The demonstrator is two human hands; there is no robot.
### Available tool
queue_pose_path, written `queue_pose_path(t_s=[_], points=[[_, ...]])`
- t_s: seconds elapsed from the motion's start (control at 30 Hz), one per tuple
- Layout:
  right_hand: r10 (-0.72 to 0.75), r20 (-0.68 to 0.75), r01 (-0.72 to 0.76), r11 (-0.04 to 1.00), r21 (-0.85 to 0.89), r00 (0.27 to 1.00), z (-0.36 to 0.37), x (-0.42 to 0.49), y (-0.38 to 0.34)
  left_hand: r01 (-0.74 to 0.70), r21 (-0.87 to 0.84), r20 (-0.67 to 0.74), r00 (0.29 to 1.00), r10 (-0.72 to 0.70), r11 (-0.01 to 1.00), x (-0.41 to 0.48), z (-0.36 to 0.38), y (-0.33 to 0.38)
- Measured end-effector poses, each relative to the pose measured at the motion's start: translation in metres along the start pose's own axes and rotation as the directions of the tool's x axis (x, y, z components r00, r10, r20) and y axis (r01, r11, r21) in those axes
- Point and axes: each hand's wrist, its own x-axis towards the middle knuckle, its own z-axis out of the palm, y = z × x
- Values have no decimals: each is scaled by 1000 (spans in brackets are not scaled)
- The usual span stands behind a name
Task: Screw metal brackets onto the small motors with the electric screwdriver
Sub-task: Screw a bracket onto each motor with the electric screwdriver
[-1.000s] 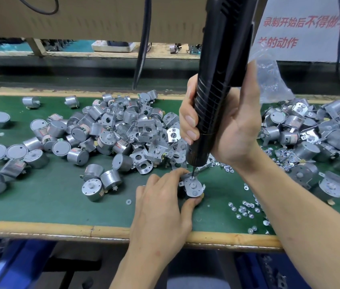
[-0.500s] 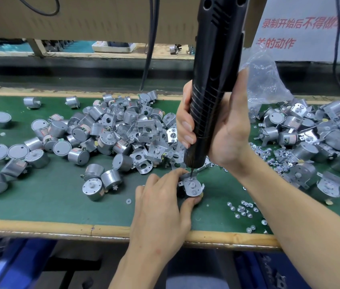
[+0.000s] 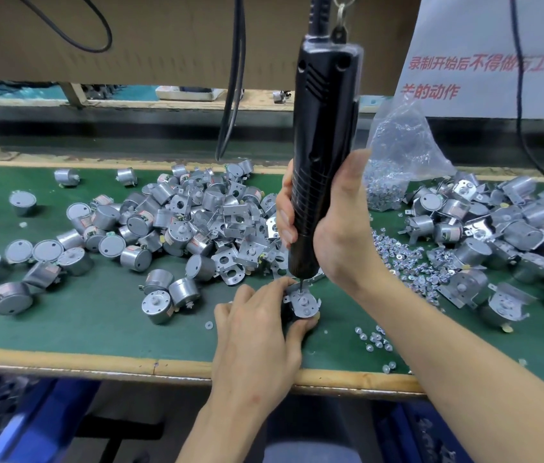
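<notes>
A black electric screwdriver (image 3: pixel 322 155) hangs upright over the green mat, and my right hand (image 3: pixel 337 228) grips its lower barrel. Its bit touches the top edge of a metal bracket (image 3: pixel 304 304) that lies on a small motor near the mat's front. My left hand (image 3: pixel 260 335) pinches that motor and bracket between thumb and fingers; the motor body is mostly hidden under them. A heap of loose motors and brackets (image 3: pixel 197 225) lies behind to the left.
Motors with brackets on them (image 3: pixel 497 242) pile up at the right. Loose screws (image 3: pixel 411 262) are scattered beside my right wrist, and a clear bag of screws (image 3: pixel 397 162) stands behind. A wooden edge (image 3: pixel 97 360) borders the mat's front. Cables hang above.
The screwdriver has come more upright and shifted slightly left, its bit still on the bracket. My left hand keeps the same hold on the motor.
</notes>
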Motion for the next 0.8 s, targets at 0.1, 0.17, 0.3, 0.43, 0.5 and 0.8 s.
queue_pose_path(t_s=[0.1, 0.17, 0.3, 0.43, 0.5, 0.8], points=[[-73, -120, 51, 983, -176, 990, 4, -5, -3, 7, 14, 2, 1000, -7, 1000, 0, 0, 1], [-114, -194, 59, 961, -269, 974, 4, -8, -5, 12, 27, 11, 1000, -12, 1000, 0, 1, 1], [-109, -270, -23, 897, -442, 957, 0, -24, -2, 19, 31, 51, 998, -21, 999, 1, -1, 2], [-4, -264, -162, 779, -606, 965, -13, -59, -1, -6, 39, 67, 998, 3, 999, 1, -5, 4], [30, -316, -233, 741, -630, 948, -19, -78, -4, -37, 56, 50, 998, 34, 998, -3, -4, 5], [415, -454, -516, 848, -122, 789, -45, -115, -27, -235, -192, -105, 970, 218, 953, 2, 2, 56]])
